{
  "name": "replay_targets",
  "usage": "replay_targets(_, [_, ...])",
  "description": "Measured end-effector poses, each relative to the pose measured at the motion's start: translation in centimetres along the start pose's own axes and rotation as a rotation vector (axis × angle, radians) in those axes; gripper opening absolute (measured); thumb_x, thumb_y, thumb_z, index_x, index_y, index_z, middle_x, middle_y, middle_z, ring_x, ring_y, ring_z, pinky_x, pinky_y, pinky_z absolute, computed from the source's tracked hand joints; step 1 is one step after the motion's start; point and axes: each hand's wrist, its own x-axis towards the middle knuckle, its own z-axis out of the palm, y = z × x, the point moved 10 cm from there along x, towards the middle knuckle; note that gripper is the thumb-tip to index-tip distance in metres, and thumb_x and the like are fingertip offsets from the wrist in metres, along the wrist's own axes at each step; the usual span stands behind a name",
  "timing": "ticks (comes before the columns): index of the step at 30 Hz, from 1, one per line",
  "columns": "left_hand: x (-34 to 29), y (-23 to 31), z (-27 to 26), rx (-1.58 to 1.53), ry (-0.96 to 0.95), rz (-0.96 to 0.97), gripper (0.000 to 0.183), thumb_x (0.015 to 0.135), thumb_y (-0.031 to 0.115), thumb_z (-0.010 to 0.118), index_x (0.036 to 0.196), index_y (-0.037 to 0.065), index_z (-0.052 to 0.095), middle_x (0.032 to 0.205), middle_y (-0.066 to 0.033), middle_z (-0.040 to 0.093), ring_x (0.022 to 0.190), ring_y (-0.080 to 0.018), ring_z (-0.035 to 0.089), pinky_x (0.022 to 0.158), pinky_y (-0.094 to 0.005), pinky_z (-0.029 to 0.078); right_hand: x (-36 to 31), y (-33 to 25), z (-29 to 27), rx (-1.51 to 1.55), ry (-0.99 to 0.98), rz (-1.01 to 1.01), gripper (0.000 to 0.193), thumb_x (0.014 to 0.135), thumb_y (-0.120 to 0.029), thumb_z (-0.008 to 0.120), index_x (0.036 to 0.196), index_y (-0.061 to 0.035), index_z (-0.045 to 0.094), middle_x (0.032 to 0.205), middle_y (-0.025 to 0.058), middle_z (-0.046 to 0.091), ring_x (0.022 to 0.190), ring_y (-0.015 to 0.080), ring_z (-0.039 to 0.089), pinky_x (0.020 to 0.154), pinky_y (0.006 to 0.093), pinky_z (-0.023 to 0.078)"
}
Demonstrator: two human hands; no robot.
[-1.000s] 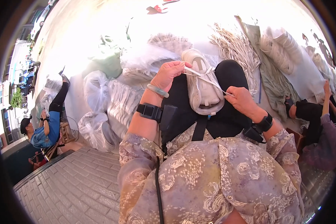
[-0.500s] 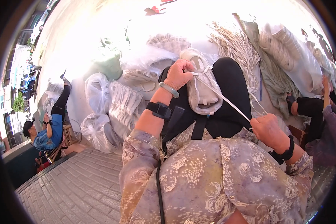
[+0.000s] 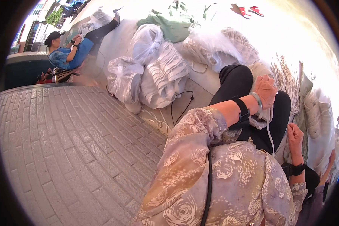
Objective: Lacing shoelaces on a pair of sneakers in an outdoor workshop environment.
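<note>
A pale beige lace-up shoe (image 3: 260, 69) rests between my black-clad knees, toe pointing away from me. My left hand (image 3: 264, 91) is closed over its top and hides most of the lacing. From beneath that hand a white shoelace (image 3: 269, 130) hangs down toward my lap. My right hand (image 3: 295, 135) is held up to the right of my knee, fingers curled closed and apart from the shoe. Whatever it may hold is hidden.
Clear plastic bags (image 3: 125, 77) and stacked pale shoe parts (image 3: 165, 73) lie ahead to the left. A bundle of white laces (image 3: 286, 73) is beyond my right knee. A seated person in blue (image 3: 69, 54) is far left; another person's arm (image 3: 329, 167) shows at the right edge.
The view has swung left, so everything sits farther right. The lace was stretched taut between both hands; now it hangs down from the left, and my right hand has come up in a fist.
</note>
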Motion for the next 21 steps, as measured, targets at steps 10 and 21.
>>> replay_targets(10, [-1.4, -3.2, -1.3, -0.057, 0.005, -0.208, 0.026, 0.061, 0.024, 0.065, 0.081, 0.008, 0.068, 0.101, -0.0115, 0.049, 0.105, -0.0300, 0.038, 0.090, -0.0412, 0.027, 9.9, -1.0, 8.8, 0.218, -0.231, 0.008, 0.045, 0.075, -0.013, 0.071, 0.114, -0.0028, 0.052, 0.066, -0.0091, 0.035, 0.059, 0.0021, 0.031, 0.051, 0.0162, 0.028])
replay_targets(21, [-2.1, -5.0, -0.7, -0.094, 0.117, -0.222, 0.045, 0.061, 0.017, 0.068, 0.099, 0.005, 0.049, 0.121, -0.0167, 0.044, 0.107, -0.0355, 0.043, 0.086, -0.0446, 0.036, 10.3, -1.2, 8.9, 0.050, -0.177, 0.110, 0.064, 0.064, -0.032, 0.075, 0.113, 0.0014, 0.051, 0.069, 0.0054, 0.054, 0.063, 0.0161, 0.053, 0.058, 0.0295, 0.042])
